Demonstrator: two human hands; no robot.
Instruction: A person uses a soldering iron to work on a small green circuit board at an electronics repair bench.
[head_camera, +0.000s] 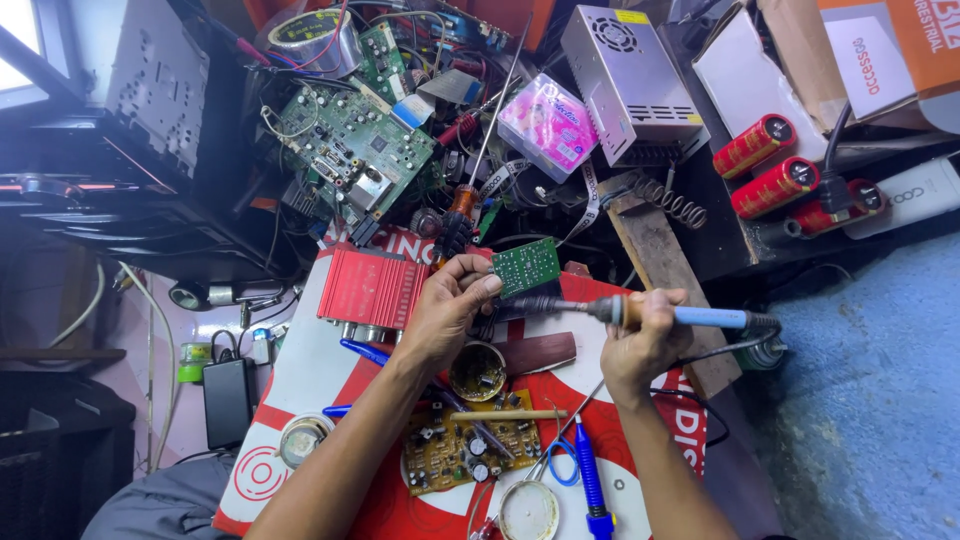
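The left hand (445, 310) pinches a small green circuit board (527, 267) while the right hand (640, 345) holds a blue-handled soldering iron (640, 313) to its lower edge.

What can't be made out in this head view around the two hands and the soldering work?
- Iron tip: whether the soldering iron in the right hand touches the small green board is too small to tell.
- Board's lower edge: covered by the left hand.
- Blue pen: cut off by the bottom edge.
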